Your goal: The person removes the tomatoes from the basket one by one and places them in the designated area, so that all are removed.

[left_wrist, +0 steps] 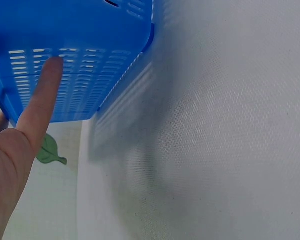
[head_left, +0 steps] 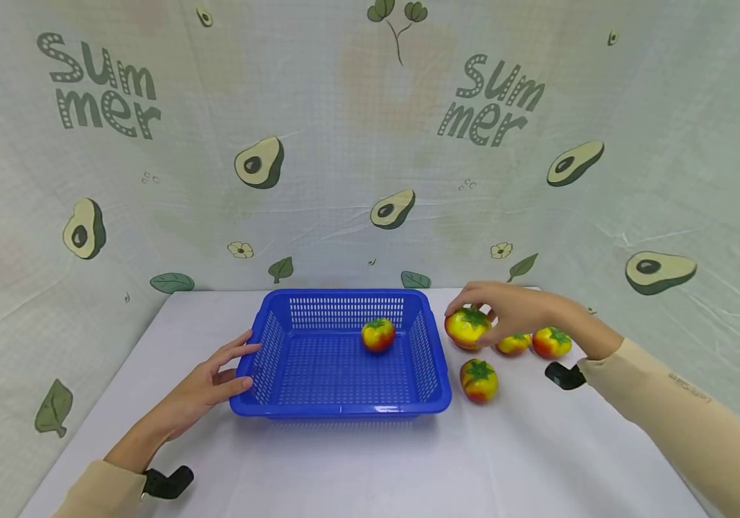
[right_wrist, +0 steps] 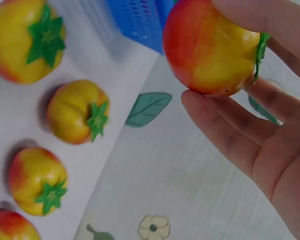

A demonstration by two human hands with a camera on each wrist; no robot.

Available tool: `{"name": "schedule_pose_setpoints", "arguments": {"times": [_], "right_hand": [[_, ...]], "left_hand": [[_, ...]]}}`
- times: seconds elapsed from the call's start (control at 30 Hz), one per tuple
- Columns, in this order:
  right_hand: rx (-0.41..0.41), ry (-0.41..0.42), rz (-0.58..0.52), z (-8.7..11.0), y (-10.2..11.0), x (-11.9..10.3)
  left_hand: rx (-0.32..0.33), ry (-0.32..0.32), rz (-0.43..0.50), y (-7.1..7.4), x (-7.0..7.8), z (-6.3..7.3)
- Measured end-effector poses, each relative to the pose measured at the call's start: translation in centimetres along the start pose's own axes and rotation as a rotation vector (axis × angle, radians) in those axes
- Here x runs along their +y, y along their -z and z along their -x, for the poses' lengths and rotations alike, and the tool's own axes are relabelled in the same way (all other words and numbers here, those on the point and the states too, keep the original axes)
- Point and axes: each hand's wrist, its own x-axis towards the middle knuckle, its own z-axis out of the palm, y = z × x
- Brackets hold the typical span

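Observation:
My right hand (head_left: 512,309) grips a red-and-yellow toy tomato (head_left: 464,329) with a green star-shaped top, just right of the basket. In the right wrist view, thumb and fingers close around this tomato (right_wrist: 210,50) from opposite sides. A blue plastic basket (head_left: 340,411) with slotted walls stands in the middle of the table. One smaller tomato (head_left: 378,336) lies inside it, toward the right back. At the basket's left end rests my left hand (head_left: 198,392), its fingers extended at the rim. One straight digit lies against the slotted wall (left_wrist: 75,90) in the left wrist view.
More tomatoes lie on the white table right of the basket: one near its front corner (head_left: 478,381), one partly behind the right hand (head_left: 513,344), another farther right (head_left: 551,343). A cloth curtain (head_left: 331,244) printed with avocados hangs behind the table.

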Motion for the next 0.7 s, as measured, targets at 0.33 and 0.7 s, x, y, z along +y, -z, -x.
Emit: {"name": "schedule_pose_setpoints", "arguments": {"times": [0.33, 0.7], "right_hand": [[0.037, -0.034, 0.008, 3.3, -1.1, 2.9], [0.045, -0.096, -0.014, 5.4, -2.5, 5.1]], "left_hand": [[0.001, -0.004, -0.006, 0.0, -0.2, 0.0], [0.003, -0.004, -0.021, -0.1, -0.1, 0.2]]}}
